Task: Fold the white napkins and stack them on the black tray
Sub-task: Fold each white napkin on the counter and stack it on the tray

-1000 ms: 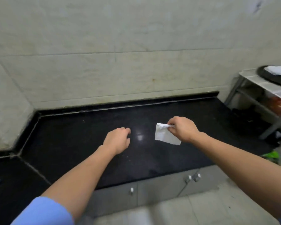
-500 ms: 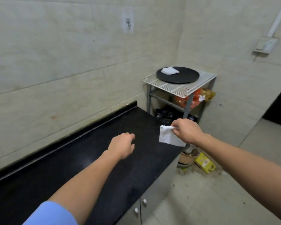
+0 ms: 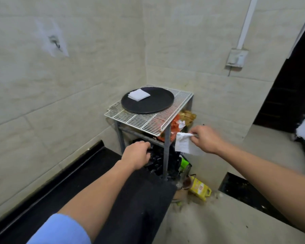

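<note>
- Pale tiled walls (image 3: 99,71) meet in a corner, with a black countertop (image 3: 134,205) running along the left wall toward it.
- Pinched between thumb and fingers of the right hand (image 3: 205,140), a folded white napkin (image 3: 184,144) hangs down in the air, its upper edge crumpled inside the grip.
- That napkin is held off to the right of the countertop's end, beside the front leg of a wire rack (image 3: 148,120) and lower than the rack's top.
- With its fingers curled loosely downward and nothing in them, the left hand (image 3: 136,156) hovers over the far end of the countertop; a blue sleeve (image 3: 60,229) shows at the upper arm.
- On the rack's white grid top sits a round black tray (image 3: 153,104), well apart from both hands.
- One small stack of folded napkins (image 3: 139,94) lies on the tray near its back-left rim.
- Beneath the rack's top, orange and brown packets (image 3: 183,120) crowd a lower shelf, and dark bags (image 3: 158,161) fill the space under it.
- A yellow pack (image 3: 200,189) lies on the littered floor just beside the rack's foot.
- High on the right wall, a grey switch box (image 3: 236,59) hangs under a white conduit; a small hook (image 3: 55,44) is fixed on the left wall.
</note>
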The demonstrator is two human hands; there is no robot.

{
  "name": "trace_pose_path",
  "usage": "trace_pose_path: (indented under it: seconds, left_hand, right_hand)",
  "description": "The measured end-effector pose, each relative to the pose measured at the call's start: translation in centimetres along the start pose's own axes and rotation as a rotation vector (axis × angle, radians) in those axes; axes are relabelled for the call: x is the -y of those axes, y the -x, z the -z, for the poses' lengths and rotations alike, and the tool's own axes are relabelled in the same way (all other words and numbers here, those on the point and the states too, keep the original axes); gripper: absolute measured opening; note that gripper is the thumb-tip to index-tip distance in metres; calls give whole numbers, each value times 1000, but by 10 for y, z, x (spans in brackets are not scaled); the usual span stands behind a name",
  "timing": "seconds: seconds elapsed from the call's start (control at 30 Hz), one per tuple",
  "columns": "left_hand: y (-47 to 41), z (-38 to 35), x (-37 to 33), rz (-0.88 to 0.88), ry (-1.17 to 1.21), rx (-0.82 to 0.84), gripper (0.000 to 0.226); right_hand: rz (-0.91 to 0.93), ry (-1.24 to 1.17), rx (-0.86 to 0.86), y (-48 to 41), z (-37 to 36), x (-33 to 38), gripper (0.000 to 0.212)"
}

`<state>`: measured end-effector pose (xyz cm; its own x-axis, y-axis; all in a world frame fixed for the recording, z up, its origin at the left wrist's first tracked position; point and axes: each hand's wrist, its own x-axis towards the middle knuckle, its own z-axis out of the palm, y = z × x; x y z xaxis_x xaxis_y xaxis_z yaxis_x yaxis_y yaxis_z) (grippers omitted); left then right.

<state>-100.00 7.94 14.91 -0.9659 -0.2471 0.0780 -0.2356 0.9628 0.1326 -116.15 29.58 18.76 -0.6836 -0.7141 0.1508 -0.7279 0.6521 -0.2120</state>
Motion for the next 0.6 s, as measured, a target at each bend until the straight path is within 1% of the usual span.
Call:
trace_pose_path:
  seconds: [0.1, 0.3, 0.43, 0.6]
  left_hand:
    - [-52, -9, -8, 34, -14, -24, 24]
    - [-149, -19, -23, 168, 2, -86, 20]
    - [-187, -18, -23, 273, 31, -134, 18]
    - [-225, -14, 1, 363, -11, -153, 21]
  right_hand:
    - [44, 7, -2, -43, 2, -36, 9]
    - [212, -29, -7, -141, 12, -93, 12]
    - [284, -42, 12, -203, 22, -108, 13]
    - [338, -85, -23, -274, 16, -108, 18]
